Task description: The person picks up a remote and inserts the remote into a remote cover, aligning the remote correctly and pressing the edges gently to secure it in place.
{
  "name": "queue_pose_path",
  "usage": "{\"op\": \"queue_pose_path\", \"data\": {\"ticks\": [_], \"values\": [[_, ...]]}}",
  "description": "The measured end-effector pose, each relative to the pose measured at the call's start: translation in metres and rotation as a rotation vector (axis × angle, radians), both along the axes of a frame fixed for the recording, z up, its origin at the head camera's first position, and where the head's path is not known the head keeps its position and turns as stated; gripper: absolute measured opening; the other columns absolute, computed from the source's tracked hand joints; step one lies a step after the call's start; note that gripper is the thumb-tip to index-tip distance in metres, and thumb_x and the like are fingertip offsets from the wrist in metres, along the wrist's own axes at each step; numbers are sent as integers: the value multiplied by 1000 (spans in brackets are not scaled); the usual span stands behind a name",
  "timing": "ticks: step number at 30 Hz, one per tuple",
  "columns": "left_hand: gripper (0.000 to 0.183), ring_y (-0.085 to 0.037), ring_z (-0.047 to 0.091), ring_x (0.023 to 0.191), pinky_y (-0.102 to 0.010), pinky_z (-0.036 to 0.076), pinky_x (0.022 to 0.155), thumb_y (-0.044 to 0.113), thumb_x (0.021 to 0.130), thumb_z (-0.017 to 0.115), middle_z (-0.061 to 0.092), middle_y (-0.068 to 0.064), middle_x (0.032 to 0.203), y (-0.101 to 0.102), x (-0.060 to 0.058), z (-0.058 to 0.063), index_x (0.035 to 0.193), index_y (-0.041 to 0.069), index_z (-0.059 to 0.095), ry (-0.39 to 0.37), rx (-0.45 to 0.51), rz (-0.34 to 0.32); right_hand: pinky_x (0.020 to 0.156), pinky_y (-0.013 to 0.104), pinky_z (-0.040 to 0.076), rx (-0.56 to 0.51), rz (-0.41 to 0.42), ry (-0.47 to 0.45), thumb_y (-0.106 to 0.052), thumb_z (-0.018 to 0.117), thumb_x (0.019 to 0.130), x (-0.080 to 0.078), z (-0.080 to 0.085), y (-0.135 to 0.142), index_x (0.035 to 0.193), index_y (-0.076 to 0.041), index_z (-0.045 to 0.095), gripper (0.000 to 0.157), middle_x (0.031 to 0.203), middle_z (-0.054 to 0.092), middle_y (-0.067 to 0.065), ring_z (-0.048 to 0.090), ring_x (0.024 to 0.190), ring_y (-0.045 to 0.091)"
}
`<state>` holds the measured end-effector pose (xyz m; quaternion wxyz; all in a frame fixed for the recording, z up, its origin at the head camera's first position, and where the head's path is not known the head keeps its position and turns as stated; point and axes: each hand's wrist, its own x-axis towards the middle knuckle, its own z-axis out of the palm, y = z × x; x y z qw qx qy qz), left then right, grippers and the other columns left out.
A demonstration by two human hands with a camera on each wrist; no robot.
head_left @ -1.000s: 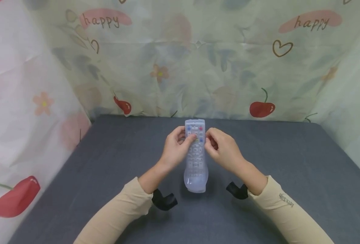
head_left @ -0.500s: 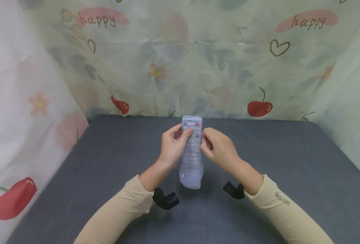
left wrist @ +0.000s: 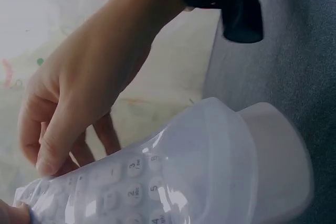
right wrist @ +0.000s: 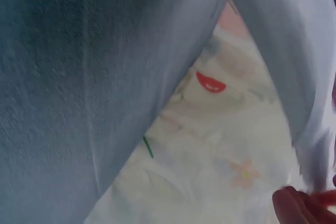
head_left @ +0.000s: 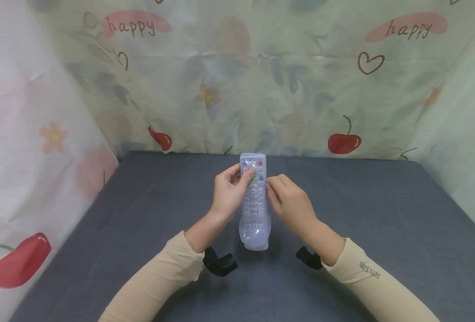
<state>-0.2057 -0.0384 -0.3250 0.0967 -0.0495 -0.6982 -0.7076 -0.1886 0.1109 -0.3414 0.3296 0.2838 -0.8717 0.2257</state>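
A remote control [head_left: 254,197] with light buttons stands tilted in a translucent, soft-looking cover [head_left: 255,239], whose lower end bulges past the keypad. My left hand [head_left: 229,192] grips it by the upper left side, thumb across the front buttons. On the opposite side, my right hand [head_left: 292,201] pinches the cover's edge with curled fingers. The left wrist view shows the number keys close up, the cover's loose end [left wrist: 231,150] and the right hand [left wrist: 79,93] at the far edge. In the right wrist view the cover [right wrist: 283,51] is blurred, with fingertips [right wrist: 299,205] at its edge.
A dark grey table [head_left: 173,192] spreads under both hands. Behind it hangs a printed cloth [head_left: 237,89] with cherries and hearts; more cloth covers the sides. Black curved pieces [head_left: 220,264] sit at both wrists.
The right hand has slid slightly down along the cover's edge, and its fingers have drawn closer together. The remote shifted slightly up and left in the head view; the left hand keeps its grip.
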Motion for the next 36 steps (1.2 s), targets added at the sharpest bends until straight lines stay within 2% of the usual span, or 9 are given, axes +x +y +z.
{"op": "queue_pose_path", "data": {"ticks": [2, 5, 7, 9, 12, 17, 25, 29, 36], "values": [[30, -6, 62, 69, -22, 53, 59, 14, 90, 62, 67, -21, 101, 0, 0, 0, 117, 0, 63, 9, -15, 8, 59, 29, 54, -25, 28, -65, -9, 62, 89, 2, -4, -2, 105, 2, 58, 20, 86, 60, 12, 61, 72, 19], [30, -9, 64, 72, -24, 54, 62, 14, 90, 63, 67, -21, 102, 0, -2, 0, 116, 0, 63, 28, -29, 7, 62, 33, 56, -91, 75, -212, -15, 66, 87, 5, -9, -6, 115, 2, 46, 38, 94, 61, 16, 67, 79, 24], [30, -12, 66, 75, -25, 55, 63, 14, 89, 63, 68, -22, 102, 0, -2, 0, 115, -1, 63, 35, -40, -3, 62, 33, 57, -143, 99, -292, -16, 68, 85, 5, -11, -7, 116, 0, 41, 44, 97, 61, 17, 69, 80, 26], [31, -15, 67, 77, -25, 55, 65, 14, 89, 63, 67, -22, 103, -1, -2, 1, 116, -1, 63, 32, -54, -18, 60, 31, 56, -183, 115, -323, -14, 69, 84, 4, -12, -8, 113, -1, 38, 44, 97, 61, 18, 69, 77, 27], [32, -22, 68, 83, -28, 55, 68, 16, 91, 60, 66, -21, 105, -3, -2, 2, 119, 0, 61, 16, -90, -46, 59, 28, 56, -221, 141, -327, -11, 67, 85, 1, -12, -8, 108, -2, 38, 39, 96, 62, 18, 70, 74, 26], [32, -25, 66, 91, -34, 56, 78, 20, 96, 52, 66, -20, 107, -10, -2, 5, 120, 0, 60, 16, -152, -53, 62, 32, 57, -277, 151, -367, -9, 66, 86, -2, -8, -3, 108, -1, 39, 35, 96, 64, 19, 70, 75, 27], [23, -26, 68, 85, -30, 57, 74, 10, 89, 61, 69, -18, 102, -19, -2, 7, 107, -2, 67, 42, -254, -71, 63, 33, 57, -282, 158, -413, -8, 65, 86, -4, -7, 5, 106, 0, 38, 35, 100, 64, 20, 70, 75, 27], [20, -25, 68, 87, -30, 56, 74, 11, 87, 64, 70, -17, 99, -19, -3, 7, 102, -1, 69, 35, -284, -44, 63, 33, 57, -267, 152, -393, -8, 66, 86, -3, -8, 5, 105, 0, 38, 35, 100, 64, 20, 69, 75, 27], [17, -25, 69, 85, -32, 56, 72, 10, 86, 63, 71, -16, 93, -15, -2, 5, 97, -1, 70, 68, -381, 19, 59, 33, 55, -227, 105, -315, -9, 67, 85, -1, -13, 3, 105, 0, 39, 35, 91, 60, 17, 67, 73, 27]]}}
